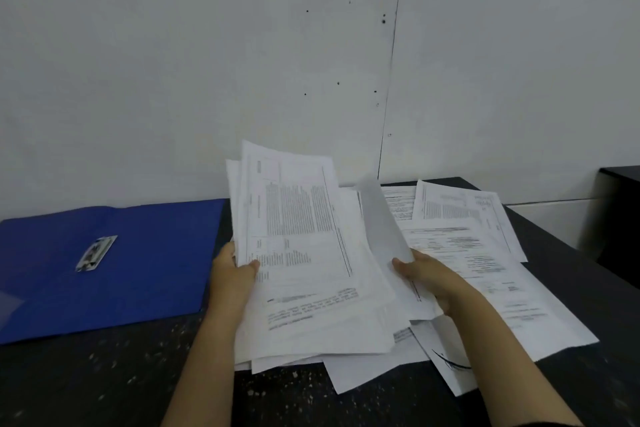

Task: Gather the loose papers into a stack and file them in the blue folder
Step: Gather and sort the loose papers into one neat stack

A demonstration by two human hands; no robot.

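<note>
Now the left hand [232,270] has its grip on a bundle of papers [298,239], thumb lying over the top sheet near its left edge and fingers hidden behind. The bundle tilts up off the bench [104,381], its far end raised toward the wall [207,62] and its near end resting on the sheets below. The sheets in it are uneven, their corners fanned out at the top.

The right hand [427,276] grips a single sheet [381,218] at that sheet's lower right, thumb on top and fingers curled beneath. This sheet curls upward between the bundle and the loose pages to the right, and it looks blurred.

More loose pages [485,253] lie flat toward the bench's right side, overlapping one another at odd angles. Some reach the back edge by the wall; others spread toward the front, where a few corners poke out from under the bundle. One of the front pages carries a dark curved pen mark [450,362].

The folder [104,263] lies open and flat on the bench's left side, blue, its far edge near the back edge and its right edge just beside the left hand. A metal clip [96,253] sits on its inner face, a little left of the folder's middle. No paper lies in it.

The bench is dark with pale flecks. A dark cabinet [620,215] stands off its right end, apart from it.
</note>
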